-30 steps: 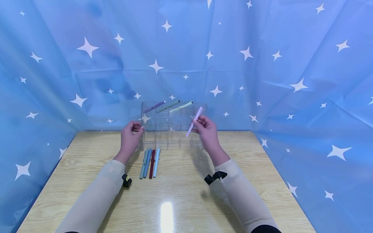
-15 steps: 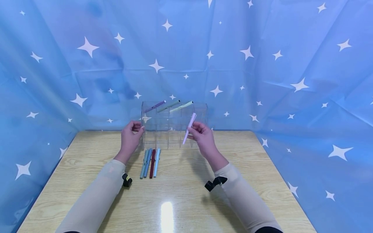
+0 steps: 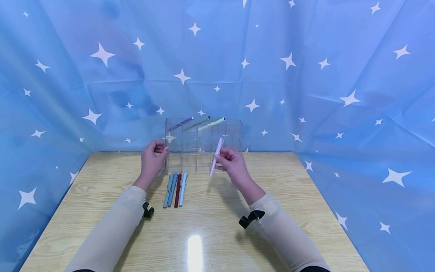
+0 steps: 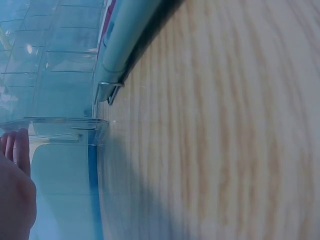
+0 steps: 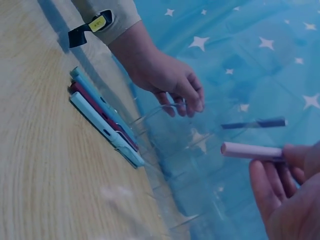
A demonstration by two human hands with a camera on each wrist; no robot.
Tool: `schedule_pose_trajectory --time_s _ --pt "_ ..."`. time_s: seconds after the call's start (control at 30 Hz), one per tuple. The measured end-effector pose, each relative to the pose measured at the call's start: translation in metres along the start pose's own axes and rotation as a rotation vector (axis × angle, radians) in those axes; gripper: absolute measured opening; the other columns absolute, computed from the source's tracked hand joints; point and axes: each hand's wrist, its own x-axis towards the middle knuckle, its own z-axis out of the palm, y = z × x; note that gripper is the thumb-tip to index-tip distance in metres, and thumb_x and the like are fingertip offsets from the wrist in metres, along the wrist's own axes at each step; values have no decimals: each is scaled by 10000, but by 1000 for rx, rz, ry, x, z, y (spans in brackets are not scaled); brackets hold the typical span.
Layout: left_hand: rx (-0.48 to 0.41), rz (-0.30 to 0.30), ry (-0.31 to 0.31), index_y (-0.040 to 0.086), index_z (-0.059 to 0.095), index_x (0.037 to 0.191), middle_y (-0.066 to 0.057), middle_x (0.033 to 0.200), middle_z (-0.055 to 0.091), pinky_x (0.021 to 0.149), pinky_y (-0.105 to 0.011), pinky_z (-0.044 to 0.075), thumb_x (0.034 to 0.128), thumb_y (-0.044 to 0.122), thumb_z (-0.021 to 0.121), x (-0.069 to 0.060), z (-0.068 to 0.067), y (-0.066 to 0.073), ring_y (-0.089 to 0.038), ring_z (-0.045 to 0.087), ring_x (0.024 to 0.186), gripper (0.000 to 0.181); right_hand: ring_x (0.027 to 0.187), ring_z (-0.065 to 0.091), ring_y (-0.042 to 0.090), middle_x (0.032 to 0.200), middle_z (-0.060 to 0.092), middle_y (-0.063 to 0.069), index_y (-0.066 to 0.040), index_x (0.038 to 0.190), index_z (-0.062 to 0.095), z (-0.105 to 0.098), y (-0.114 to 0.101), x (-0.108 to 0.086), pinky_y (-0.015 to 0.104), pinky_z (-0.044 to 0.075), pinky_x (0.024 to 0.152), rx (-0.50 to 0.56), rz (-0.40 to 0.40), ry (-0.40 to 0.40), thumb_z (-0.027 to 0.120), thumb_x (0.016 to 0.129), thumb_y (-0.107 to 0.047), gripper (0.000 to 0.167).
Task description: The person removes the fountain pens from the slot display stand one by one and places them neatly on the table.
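A clear compartmented organizer [image 3: 189,158] stands upright at the table's back. My left hand [image 3: 152,160] grips its left side edge, thumb in front. In front of the organizer's right half, my right hand [image 3: 234,166] pinches a lilac pen [image 3: 219,146], held tilted with its upper end leaning right. The right wrist view shows that pen's end [image 5: 250,151] beyond the fingers. Along the organizer's top row lean a purple pen [image 3: 181,123], a grey-green pen [image 3: 197,124] and a pale green pen [image 3: 212,123].
Side by side on the table [image 3: 217,219], before the organizer's left part, lie a teal pen [image 3: 168,192], a blue pen [image 3: 172,190], a dark red pen [image 3: 177,192] and a light blue pen [image 3: 182,190]. A blue star-patterned curtain [image 3: 217,49] hangs behind.
My right hand has moved down and to the left with the lilac pen, away from the organizer's upper right part. My left hand stays on the organizer's side.
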Motion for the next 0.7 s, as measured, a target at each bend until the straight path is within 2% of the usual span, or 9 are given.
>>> schedule_pose_trajectory --time_s 0.33,0.5,0.7 --pt "-1 4 -7 0 708 1262 -116 1115 730 828 -267 548 1061 202 773 1 -1 1 -242 669 1019 292 1005 737 202 1080 689 91 106 1337 657 8 8 -7 389 672 882 -2 60 -48 729 1057 -5 310" --pt "-4 11 -5 8 712 1247 -103 1103 731 823 -270 546 1054 195 782 1 -1 0 -229 668 1005 278 1005 744 213 1076 683 97 76 1291 690 14 16 -11 409 668 900 7 101 -61 735 1049 0 257" --pt "-10 12 -3 -9 714 1244 -122 1094 733 806 -239 543 1050 169 783 1 -1 1 -237 668 997 272 1013 737 211 1083 686 98 90 1305 698 21 30 -17 418 667 908 -25 137 -89 745 1051 -28 283"
